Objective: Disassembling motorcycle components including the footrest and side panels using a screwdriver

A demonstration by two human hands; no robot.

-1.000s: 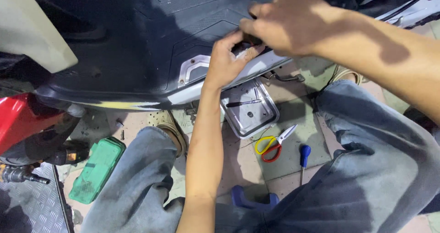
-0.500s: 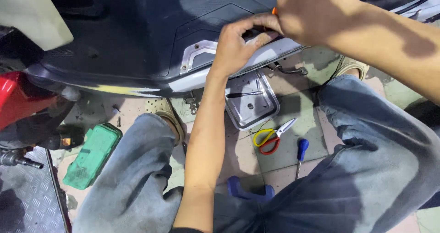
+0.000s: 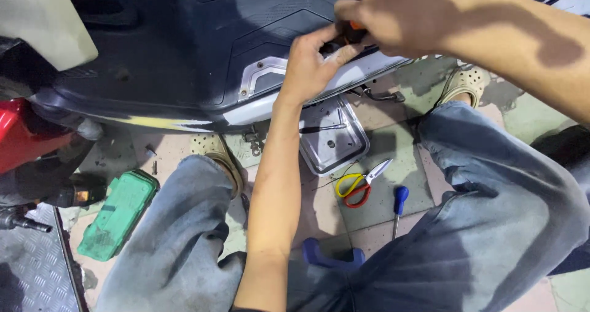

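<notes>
- Fingers of the left hand (image 3: pixel 310 66) are pressed against the lower edge of the dark scooter floorboard (image 3: pixel 203 48), thumb and forefinger closed around a spot just beside the silver trim plate (image 3: pixel 261 75).
- Fingers of the right hand (image 3: pixel 399 17) are curled tightly around an orange-handled tool (image 3: pixel 355 28), of which only a sliver of handle is seen; its tip is hidden between the two hands.
- The work is best done, it is judged, with the tool kept square to the hidden fastener and the left hand bracing the panel edge, so that the tip is not allowed to slip onto the painted white side strip (image 3: pixel 258 109).
- Any loosened part would be well dropped into the metal tray (image 3: pixel 335 143) on the floor, which lies directly below the hands and between the knees.
- Yellow-and-red-handled scissors (image 3: pixel 356 186) are seen just beside the tray, and a blue-handled screwdriver (image 3: pixel 399 201) near them, well within reach.
- A green rectangular case (image 3: pixel 117 214) lies on the floor to the left, by the left knee; whether it bears a label cannot be told.
- No readable sign or package is shown elsewhere; a red body panel (image 3: pixel 24 134) is seen at the far left edge.
</notes>
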